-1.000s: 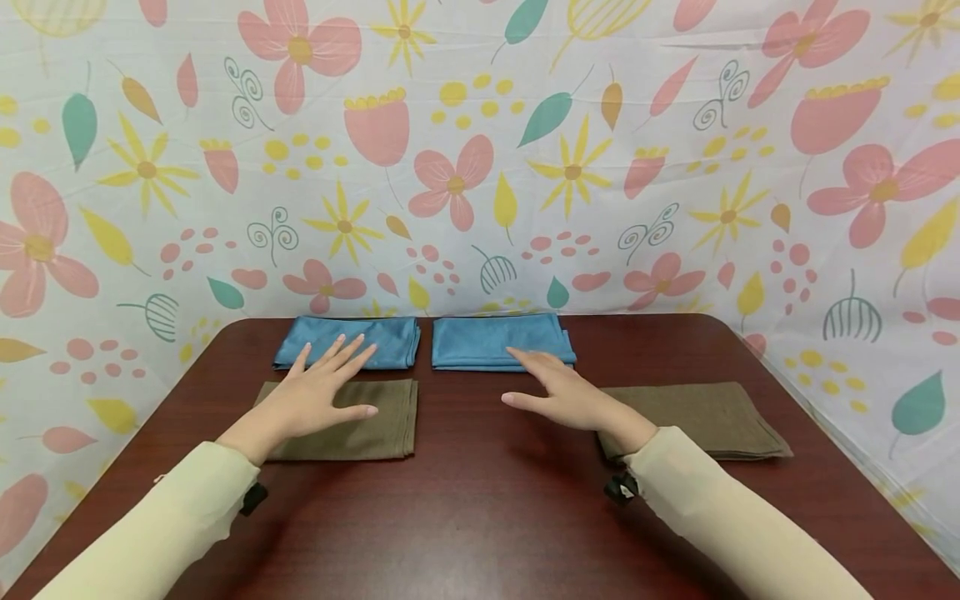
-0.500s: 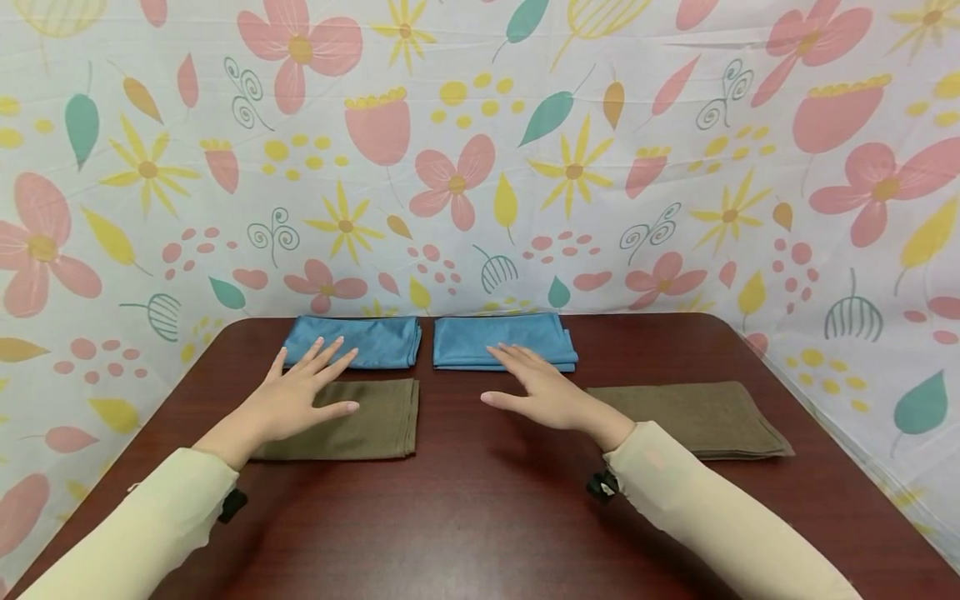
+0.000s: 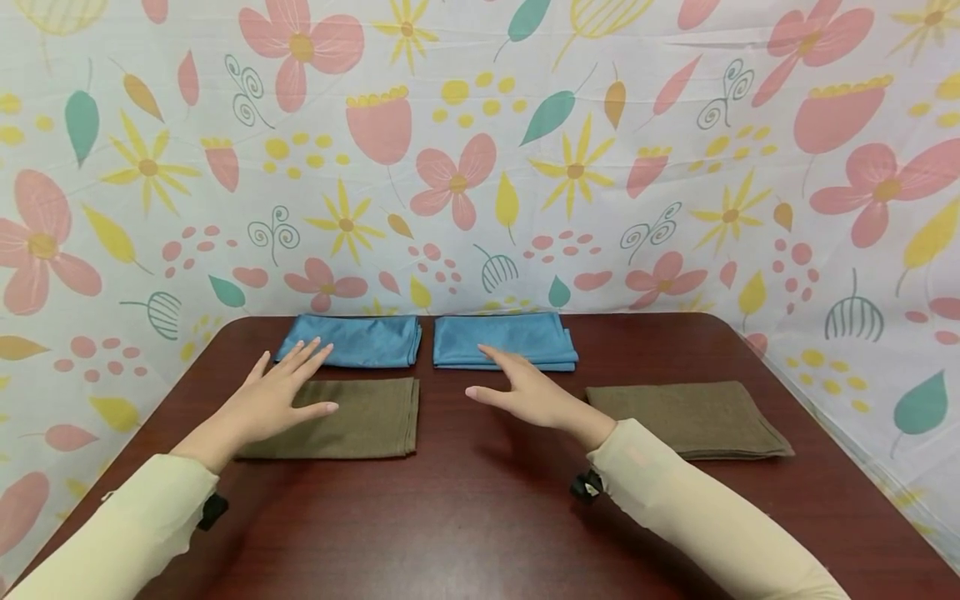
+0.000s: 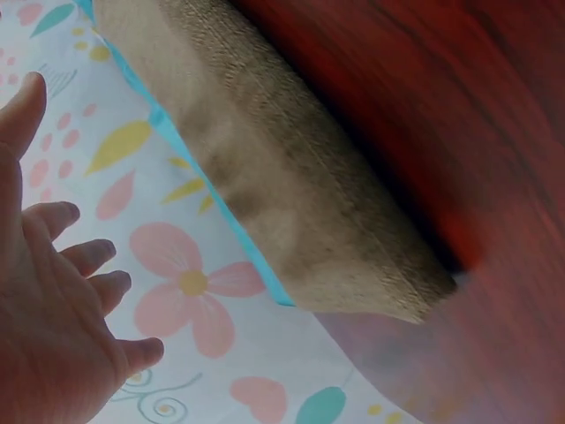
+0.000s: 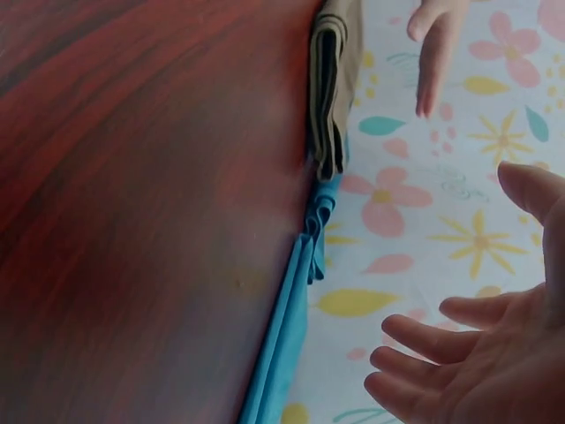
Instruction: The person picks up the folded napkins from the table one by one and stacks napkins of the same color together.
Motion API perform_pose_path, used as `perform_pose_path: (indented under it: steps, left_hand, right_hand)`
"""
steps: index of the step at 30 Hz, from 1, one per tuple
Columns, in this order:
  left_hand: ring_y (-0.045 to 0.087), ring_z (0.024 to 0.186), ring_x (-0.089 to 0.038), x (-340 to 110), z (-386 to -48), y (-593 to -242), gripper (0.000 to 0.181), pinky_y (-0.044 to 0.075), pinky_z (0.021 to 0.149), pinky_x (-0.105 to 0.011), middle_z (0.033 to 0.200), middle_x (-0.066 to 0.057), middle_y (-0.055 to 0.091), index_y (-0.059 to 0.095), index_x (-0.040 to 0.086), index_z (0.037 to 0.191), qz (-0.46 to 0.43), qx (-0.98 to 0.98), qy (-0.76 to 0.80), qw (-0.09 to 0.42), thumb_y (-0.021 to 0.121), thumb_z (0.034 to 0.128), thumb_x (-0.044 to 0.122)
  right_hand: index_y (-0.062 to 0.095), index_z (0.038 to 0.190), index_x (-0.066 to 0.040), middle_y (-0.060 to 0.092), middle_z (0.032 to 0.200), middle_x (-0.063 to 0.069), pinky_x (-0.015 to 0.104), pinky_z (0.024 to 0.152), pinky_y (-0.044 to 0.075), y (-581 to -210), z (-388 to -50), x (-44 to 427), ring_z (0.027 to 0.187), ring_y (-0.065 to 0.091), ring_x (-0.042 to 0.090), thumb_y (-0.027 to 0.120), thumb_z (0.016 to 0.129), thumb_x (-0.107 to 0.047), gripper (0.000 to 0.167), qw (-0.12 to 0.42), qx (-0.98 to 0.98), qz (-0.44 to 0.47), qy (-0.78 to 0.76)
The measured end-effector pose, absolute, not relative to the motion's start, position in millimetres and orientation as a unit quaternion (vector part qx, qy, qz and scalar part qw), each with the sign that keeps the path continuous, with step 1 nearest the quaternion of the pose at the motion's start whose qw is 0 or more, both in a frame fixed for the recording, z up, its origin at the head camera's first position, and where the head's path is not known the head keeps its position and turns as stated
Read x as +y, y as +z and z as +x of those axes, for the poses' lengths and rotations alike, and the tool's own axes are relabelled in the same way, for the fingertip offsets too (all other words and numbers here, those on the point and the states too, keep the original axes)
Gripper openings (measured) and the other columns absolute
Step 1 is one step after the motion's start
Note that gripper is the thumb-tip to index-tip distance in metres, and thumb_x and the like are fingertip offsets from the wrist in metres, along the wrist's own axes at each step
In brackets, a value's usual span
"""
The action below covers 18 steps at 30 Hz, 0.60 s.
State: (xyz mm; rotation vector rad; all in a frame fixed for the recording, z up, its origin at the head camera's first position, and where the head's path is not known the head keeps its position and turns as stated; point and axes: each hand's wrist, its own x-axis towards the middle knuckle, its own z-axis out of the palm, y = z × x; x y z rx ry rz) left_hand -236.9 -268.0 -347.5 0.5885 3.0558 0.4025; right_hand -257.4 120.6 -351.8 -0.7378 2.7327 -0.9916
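My left hand (image 3: 272, 402) hovers with fingers spread over the left brown folded cloth (image 3: 367, 421), its fingertips in front of the left blue folded cloth (image 3: 371, 342). My right hand (image 3: 534, 393) hangs above the table between the right blue folded cloth (image 3: 498, 342) and the right brown folded cloth (image 3: 686, 417). Its fingers are extended, with the thumb apart. Neither hand holds anything. In the left wrist view the brown cloth (image 4: 282, 168) lies beside the spread fingers. The right wrist view shows the folded edges of a brown cloth (image 5: 328, 97) and a blue cloth (image 5: 281, 344).
All the cloths lie flat on a dark reddish-brown table (image 3: 420, 525) with rounded far corners. A white curtain (image 3: 480, 100) printed with flowers and leaves hangs right behind the table's far edge and along its sides.
Both hands have drifted to the left above the table, fingers still extended. More of the left brown cloth's right part and of the right brown cloth shows. The cloths have stayed in place.
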Motion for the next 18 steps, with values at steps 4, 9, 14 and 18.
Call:
perform_pose_path:
  steps: [4,9,14,18]
  left_hand:
    - [0.010,0.147,-0.043,-274.3,-236.7,-349.3,0.093,-0.001,0.117,-0.063,0.163,-0.015,0.007,0.013,0.017,0.158,0.186,0.969,0.160,0.010,0.061,0.0885,0.057]
    - [0.011,0.146,-0.046,-280.0,-236.9,-350.9,0.097,0.007,0.116,-0.064,0.162,-0.020,0.008,0.013,0.012,0.157,0.180,0.965,0.189,0.022,0.064,0.0876,0.055]
    - [0.009,0.146,-0.047,-287.1,-236.6,-354.8,0.101,0.015,0.112,-0.068,0.162,-0.021,0.009,0.009,0.010,0.157,0.172,0.961,0.215,0.034,0.065,0.0863,0.056]
    - [0.012,0.144,-0.048,-292.5,-236.0,-358.3,0.105,0.022,0.108,-0.070,0.160,-0.024,0.010,0.006,0.009,0.157,0.167,0.958,0.230,0.039,0.065,0.0852,0.058]
  right_hand:
    - [0.025,0.154,-0.024,0.032,0.157,0.001,0.054,0.115,0.029,-354.1,-257.6,114.1,0.144,0.031,0.024,0.058,0.088,-0.062,0.083,0.069,0.908,-0.225,-0.348]
    - [0.028,0.154,-0.018,0.041,0.151,0.008,0.052,0.110,0.037,-353.4,-255.6,105.2,0.139,0.039,0.026,0.063,0.090,-0.053,0.081,0.074,0.896,-0.210,-0.385]
    - [0.028,0.153,-0.014,0.050,0.143,0.009,0.051,0.107,0.040,-354.0,-254.5,98.0,0.135,0.044,0.027,0.064,0.090,-0.050,0.081,0.081,0.889,-0.193,-0.406]
    - [0.028,0.153,-0.014,0.053,0.140,0.008,0.051,0.106,0.041,-355.9,-254.0,94.0,0.134,0.044,0.026,0.065,0.089,-0.049,0.082,0.085,0.889,-0.184,-0.410]
